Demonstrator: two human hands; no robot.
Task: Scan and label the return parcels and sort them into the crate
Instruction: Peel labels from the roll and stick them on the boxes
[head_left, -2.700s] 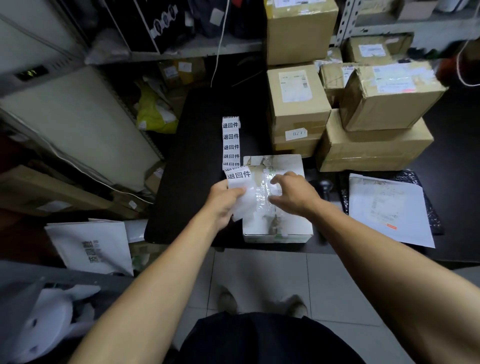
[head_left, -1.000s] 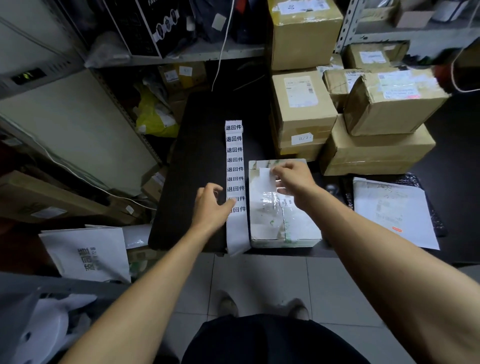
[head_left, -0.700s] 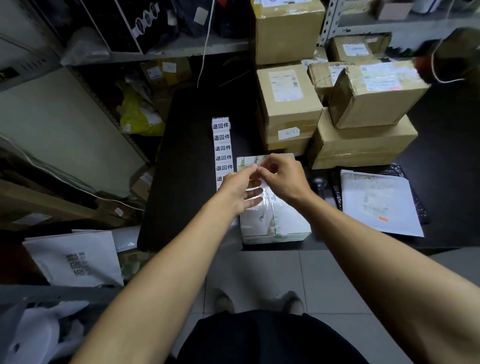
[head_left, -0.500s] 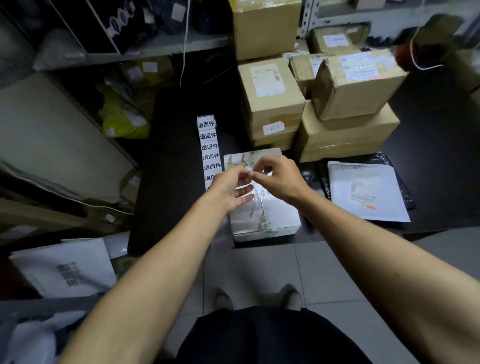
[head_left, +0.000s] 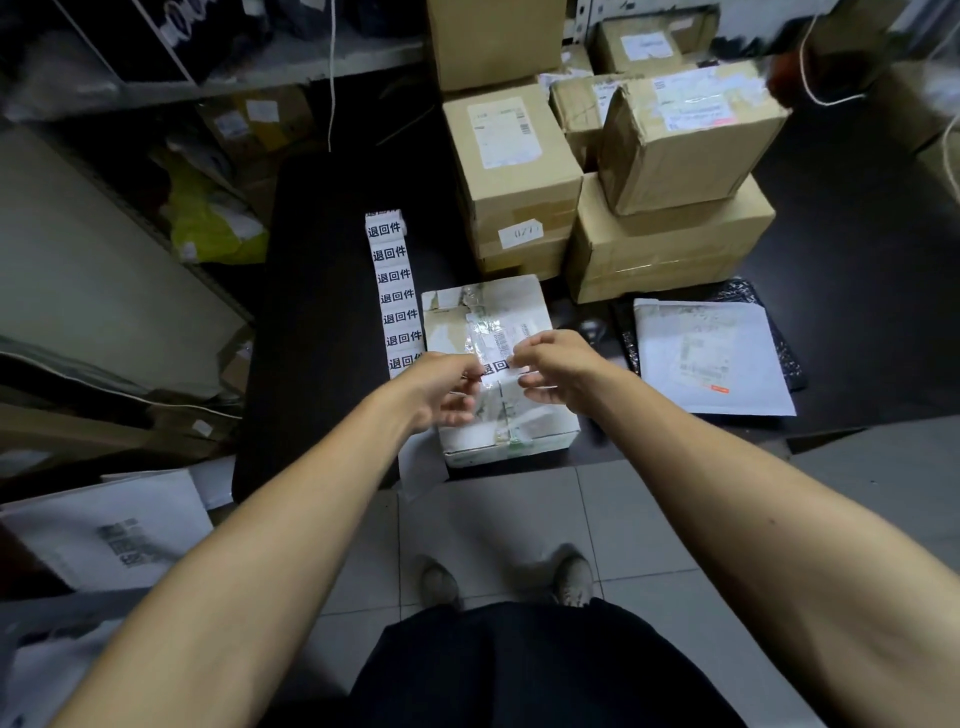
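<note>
White label (head_left: 497, 367) with black characters, pinched between both hands. Beneath the grip: white parcel (head_left: 506, 415) under glossy clear tape. Left of it: white label strip (head_left: 393, 291), black print. Beyond: brown cartons (head_left: 670, 249).

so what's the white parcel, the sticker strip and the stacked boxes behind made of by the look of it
White parcel: probably white-faced cardboard, glossy where clear tape crosses it; torn patches show brown underneath.
Sticker strip: matte white paper labels with black print, likely on a backing liner.
Stacked boxes: plain brown corrugated cardboard, matte, with paper shipping labels and shiny tape seams.
</note>
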